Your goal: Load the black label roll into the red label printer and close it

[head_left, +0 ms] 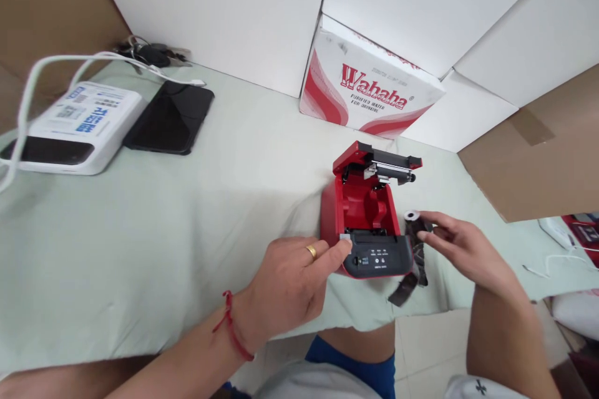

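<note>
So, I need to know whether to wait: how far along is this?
The red machine's lid is up, so opening looks done. In hand: the right hand holds the small roll outside, beside a dark strip; the left hand touches the front panel. Probably left: sorting roll and strip, closing the lid.

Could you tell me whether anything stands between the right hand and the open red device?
Yes: the small roll that the right hand holds, and the dark strip beside it, lie between hand and the red device.
</note>
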Demonstrator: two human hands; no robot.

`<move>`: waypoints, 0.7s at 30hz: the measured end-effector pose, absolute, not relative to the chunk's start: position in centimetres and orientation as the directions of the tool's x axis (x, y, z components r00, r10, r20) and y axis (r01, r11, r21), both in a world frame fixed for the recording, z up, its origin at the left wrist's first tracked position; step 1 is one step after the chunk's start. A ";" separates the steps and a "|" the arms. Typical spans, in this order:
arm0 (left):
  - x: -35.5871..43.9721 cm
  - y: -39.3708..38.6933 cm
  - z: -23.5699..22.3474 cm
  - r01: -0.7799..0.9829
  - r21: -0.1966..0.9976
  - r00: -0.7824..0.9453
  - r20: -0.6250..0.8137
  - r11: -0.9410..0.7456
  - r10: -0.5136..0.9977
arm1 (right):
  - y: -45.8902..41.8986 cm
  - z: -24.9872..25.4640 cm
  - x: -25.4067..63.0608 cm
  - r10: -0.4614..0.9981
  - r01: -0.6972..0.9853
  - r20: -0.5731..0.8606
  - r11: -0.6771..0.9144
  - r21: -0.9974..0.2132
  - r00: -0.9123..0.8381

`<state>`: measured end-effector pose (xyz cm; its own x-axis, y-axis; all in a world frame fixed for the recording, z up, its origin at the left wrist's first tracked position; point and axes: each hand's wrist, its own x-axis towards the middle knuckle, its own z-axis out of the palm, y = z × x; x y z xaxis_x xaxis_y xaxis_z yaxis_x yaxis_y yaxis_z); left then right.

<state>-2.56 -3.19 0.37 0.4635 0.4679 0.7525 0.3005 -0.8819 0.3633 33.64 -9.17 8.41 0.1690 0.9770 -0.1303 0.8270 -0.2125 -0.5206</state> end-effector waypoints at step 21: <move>-2.5 -3.4 -0.2 0.297 0.341 0.485 0.750 -0.892 0.449 | -10.1 12.2 35.5 0.934 0.934 -0.356 -0.163 -0.317 0.042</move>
<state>-2.46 -3.36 -0.23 0.4854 0.4486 0.7504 0.2973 -0.8919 0.3409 35.46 -10.11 12.19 0.0417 0.9337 -0.3557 0.9344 -0.1626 -0.3171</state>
